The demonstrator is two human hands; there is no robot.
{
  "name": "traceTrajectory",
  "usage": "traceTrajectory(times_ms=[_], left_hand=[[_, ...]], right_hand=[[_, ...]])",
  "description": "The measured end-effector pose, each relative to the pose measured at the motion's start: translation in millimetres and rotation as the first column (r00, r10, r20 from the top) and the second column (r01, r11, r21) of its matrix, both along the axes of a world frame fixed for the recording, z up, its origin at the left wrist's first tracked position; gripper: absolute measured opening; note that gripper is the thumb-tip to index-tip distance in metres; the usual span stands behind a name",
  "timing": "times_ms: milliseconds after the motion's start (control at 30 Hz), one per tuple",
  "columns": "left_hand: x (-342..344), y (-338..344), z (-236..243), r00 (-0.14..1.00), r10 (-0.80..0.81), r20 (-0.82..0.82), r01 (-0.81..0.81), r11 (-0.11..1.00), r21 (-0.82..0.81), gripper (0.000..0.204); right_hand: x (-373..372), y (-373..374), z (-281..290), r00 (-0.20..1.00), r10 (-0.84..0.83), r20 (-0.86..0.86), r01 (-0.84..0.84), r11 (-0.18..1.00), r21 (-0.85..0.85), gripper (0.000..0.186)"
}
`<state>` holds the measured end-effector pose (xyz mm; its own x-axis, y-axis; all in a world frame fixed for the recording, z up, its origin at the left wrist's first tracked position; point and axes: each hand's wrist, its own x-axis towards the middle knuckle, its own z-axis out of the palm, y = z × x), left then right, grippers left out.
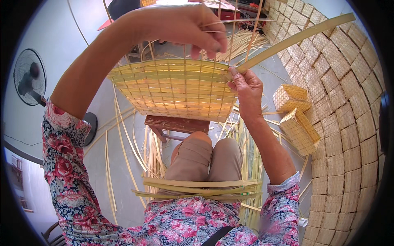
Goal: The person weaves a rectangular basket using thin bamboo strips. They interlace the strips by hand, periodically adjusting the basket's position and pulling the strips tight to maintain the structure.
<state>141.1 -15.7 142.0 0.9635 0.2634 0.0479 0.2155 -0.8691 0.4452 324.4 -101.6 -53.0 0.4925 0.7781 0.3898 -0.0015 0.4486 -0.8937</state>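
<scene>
A partly woven bamboo basket (pixel 176 92) rests on a small brown wooden stool (pixel 176 123) in front of my knees, with thin upright stakes rising from its rim. My right hand (pixel 246 86) is closed at the rim's right corner. Thumb and fingers there pinch a wide green-yellow bamboo strip (pixel 295 39), whose free end slants up to the right. Over the far side of the rim, my left hand (pixel 197 30) reaches among the stakes with curled fingers, partly blurred. Fine strands pass near its fingers; what it grips cannot be made out.
Several cut bamboo strips (pixel 201 190) lie across my lap, and more are scattered on the grey floor. Two small woven baskets (pixel 299 131) sit at the right beside a tall stack of woven pieces (pixel 344 164). A standing fan (pixel 30 76) is at the left.
</scene>
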Motion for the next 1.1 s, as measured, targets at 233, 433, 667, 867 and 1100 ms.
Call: traceTrajectory(times_ms=[233, 433, 667, 867, 1100], left_hand=[[16.1, -23.6, -8.0, 0.989, 0.151, 0.012, -0.149, 0.986, -0.074, 0.048], [7.6, -2.6, -48.2, 0.956, -0.185, 0.227, 0.015, 0.805, 0.593, 0.018], [-14.1, 4.4, -118.0, 0.945, -0.198, 0.262, -0.152, 0.443, 0.884, 0.033], [-17.0, -5.4, -131.8, 0.906, -0.249, 0.343, -0.19, 0.484, 0.854, 0.032], [-26.7, -3.7, -122.9, 0.91, -0.241, 0.339, -0.152, 0.566, 0.81, 0.05]], right_hand=[[-4.3, -2.0, 5.0, 0.998, 0.0, -0.057, 0.001, 1.0, 0.019, 0.011], [22.0, -17.1, 3.9, 0.98, -0.009, 0.2, 0.021, 0.998, -0.06, 0.021], [30.3, -45.0, 64.1, 0.64, -0.144, 0.755, 0.124, 0.989, 0.083, 0.012], [19.2, -2.7, 99.8, -0.207, 0.043, 0.977, 0.38, 0.924, 0.04, 0.012], [17.7, 13.3, 93.6, -0.312, 0.141, 0.94, 0.462, 0.887, 0.021, 0.009]])
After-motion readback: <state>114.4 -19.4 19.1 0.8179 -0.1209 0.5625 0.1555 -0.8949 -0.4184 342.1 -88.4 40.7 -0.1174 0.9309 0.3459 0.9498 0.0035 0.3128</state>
